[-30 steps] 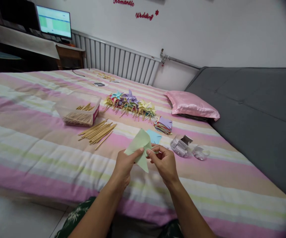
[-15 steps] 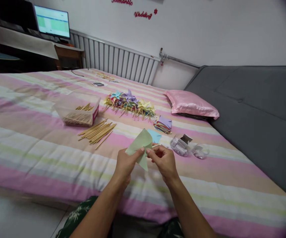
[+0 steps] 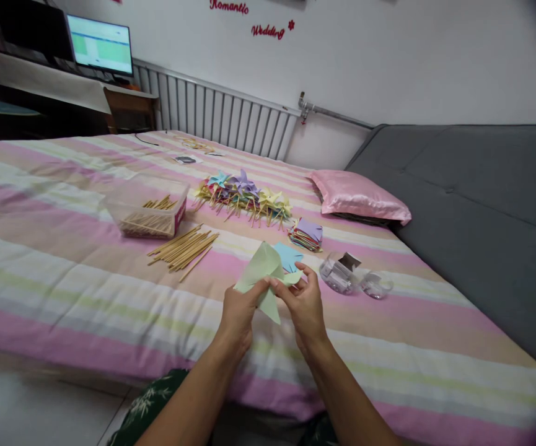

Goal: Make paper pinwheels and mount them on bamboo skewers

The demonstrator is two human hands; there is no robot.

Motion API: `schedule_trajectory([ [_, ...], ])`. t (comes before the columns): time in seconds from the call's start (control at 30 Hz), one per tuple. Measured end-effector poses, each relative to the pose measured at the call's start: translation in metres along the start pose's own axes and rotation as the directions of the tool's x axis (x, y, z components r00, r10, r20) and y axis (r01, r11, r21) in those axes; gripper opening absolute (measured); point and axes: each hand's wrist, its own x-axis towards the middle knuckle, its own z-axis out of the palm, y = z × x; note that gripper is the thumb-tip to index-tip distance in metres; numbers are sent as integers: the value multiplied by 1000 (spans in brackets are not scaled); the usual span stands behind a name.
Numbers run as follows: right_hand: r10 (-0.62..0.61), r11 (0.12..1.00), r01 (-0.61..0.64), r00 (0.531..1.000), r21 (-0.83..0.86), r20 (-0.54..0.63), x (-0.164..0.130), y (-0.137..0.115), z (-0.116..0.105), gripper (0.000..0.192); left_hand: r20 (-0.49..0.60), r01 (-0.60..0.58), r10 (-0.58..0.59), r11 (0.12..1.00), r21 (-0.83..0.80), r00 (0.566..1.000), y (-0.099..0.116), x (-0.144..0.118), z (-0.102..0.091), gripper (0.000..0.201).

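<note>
the middle of the pale green paper (image 3: 261,266) is hard for me to make out: both thumbs cover it, and the fingers behind are mostly hidden. the left hand (image 3: 240,310) pinches it from one side, the right hand (image 3: 302,300) from the other, thumbs nearly meeting. the paper is held above the near part of the striped bed (image 3: 109,322), its long axis running from a tip aimed away from the person to one aimed back, slightly rightward; a narrow flap juts right. that flap and the right fingers overlap the near edge of a light blue sheet (image 3: 286,253). beyond are a paper stack (image 3: 305,234) and pinwheels (image 3: 243,189); loose sticks (image 3: 184,249) lie to the left, clear plastic containers (image 3: 337,277) to the right.
</note>
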Motion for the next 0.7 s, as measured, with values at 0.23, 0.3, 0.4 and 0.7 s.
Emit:
schedule_trajectory([
  [0.23,135,974,-129,991,185,-20,-2,-1,5,69,-1,4,-4,1000,-21,1000,-8,-5,4,32],
  [0.3,165,962,-163,986,219,11,1,-3,1,70,45,30,-30,1000,2,999,-6,-5,3,31],
  [0.4,226,940,-244,969,239,101,8,-8,-10,65,164,82,-88,996,39,983,4,-4,-3,27],
  [0.7,365,891,-439,844,115,392,16,-11,-29,60,240,134,-223,933,335,945,18,5,-16,32],
])
